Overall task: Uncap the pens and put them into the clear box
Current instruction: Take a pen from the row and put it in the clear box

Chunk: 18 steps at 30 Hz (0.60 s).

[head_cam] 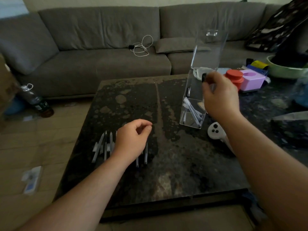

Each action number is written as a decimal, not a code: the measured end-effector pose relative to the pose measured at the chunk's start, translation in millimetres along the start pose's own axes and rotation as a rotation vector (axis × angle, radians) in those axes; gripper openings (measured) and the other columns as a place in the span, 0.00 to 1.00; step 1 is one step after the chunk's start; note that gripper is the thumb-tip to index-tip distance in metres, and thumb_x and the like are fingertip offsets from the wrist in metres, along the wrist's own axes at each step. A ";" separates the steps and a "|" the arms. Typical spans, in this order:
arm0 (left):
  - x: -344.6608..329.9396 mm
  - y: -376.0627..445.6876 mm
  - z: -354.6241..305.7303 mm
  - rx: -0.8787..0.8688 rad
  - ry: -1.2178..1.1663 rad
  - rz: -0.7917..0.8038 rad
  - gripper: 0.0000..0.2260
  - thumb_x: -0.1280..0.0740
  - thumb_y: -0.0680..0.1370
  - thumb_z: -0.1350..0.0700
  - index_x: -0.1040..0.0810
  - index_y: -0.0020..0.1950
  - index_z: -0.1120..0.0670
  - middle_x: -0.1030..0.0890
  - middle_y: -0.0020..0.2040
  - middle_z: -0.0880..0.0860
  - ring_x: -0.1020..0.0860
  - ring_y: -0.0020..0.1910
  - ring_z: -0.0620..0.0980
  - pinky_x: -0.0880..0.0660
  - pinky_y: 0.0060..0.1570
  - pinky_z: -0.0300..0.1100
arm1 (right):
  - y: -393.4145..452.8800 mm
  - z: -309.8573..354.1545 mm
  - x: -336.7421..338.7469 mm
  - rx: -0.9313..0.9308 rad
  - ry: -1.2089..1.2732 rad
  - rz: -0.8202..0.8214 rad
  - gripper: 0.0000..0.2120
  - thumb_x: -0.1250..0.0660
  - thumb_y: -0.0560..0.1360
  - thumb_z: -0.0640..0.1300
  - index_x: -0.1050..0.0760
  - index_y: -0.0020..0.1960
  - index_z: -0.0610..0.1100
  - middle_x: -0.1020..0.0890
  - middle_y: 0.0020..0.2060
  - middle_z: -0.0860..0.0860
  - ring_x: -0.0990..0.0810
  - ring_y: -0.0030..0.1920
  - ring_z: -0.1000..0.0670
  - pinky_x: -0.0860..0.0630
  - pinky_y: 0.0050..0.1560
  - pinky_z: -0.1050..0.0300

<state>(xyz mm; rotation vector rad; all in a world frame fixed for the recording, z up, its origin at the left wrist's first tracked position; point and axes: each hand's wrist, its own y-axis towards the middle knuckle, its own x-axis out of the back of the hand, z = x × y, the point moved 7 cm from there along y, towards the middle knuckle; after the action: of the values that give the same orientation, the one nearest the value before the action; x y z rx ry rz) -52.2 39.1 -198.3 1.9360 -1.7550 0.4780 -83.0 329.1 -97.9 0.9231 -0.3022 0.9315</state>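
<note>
Pens (106, 145) lay in a loose row on the dark table (175, 164), my left hand (133, 137) hovering over them, fingers loosely curled and holding nothing. I had my right hand (220, 95) above the clear box (191, 112), pinching something small and dark; several pens leaned inside.

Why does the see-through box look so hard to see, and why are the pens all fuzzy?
Head view: the room is dim, and the clear box shows mostly by pale glints along its edges and raised lid. Head view: the pens on the table and both hands, left and right, are smeared by blur. Head view: the wide lens bends the sofa near the edges.
</note>
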 end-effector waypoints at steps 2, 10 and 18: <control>-0.6 -1.2 -2.0 -0.022 0.026 -0.005 0.06 0.30 0.83 0.50 0.16 0.54 0.38 0.18 0.47 0.36 0.21 0.47 0.35 0.25 0.44 0.33 | -2.1 -9.8 -15.3 -0.020 -0.097 0.130 0.11 0.34 0.83 0.45 0.22 0.65 0.49 0.17 0.56 0.51 0.19 0.53 0.50 0.22 0.52 0.55; 3.1 4.8 8.6 -0.006 0.112 -0.030 0.06 0.30 0.83 0.50 0.15 0.56 0.40 0.17 0.50 0.39 0.21 0.48 0.37 0.26 0.43 0.33 | -13.3 -24.5 -48.8 -0.076 -0.288 0.539 0.20 0.38 0.82 0.46 0.29 0.74 0.54 0.18 0.61 0.49 0.19 0.51 0.48 0.18 0.51 0.45; 2.5 13.5 26.1 0.041 0.514 -0.023 0.10 0.29 0.82 0.51 0.16 0.61 0.39 0.22 0.59 0.45 0.25 0.62 0.49 0.21 0.60 0.49 | -25.7 11.9 -31.5 0.126 -0.236 0.201 0.23 0.35 0.80 0.45 0.30 0.74 0.53 0.24 0.60 0.50 0.21 0.53 0.47 0.19 0.48 0.45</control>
<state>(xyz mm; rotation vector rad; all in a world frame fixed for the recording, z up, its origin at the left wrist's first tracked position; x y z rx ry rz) -66.9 21.5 -216.9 1.6622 -1.3957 0.9159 -79.3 295.5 -123.4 1.1367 -0.5500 1.0362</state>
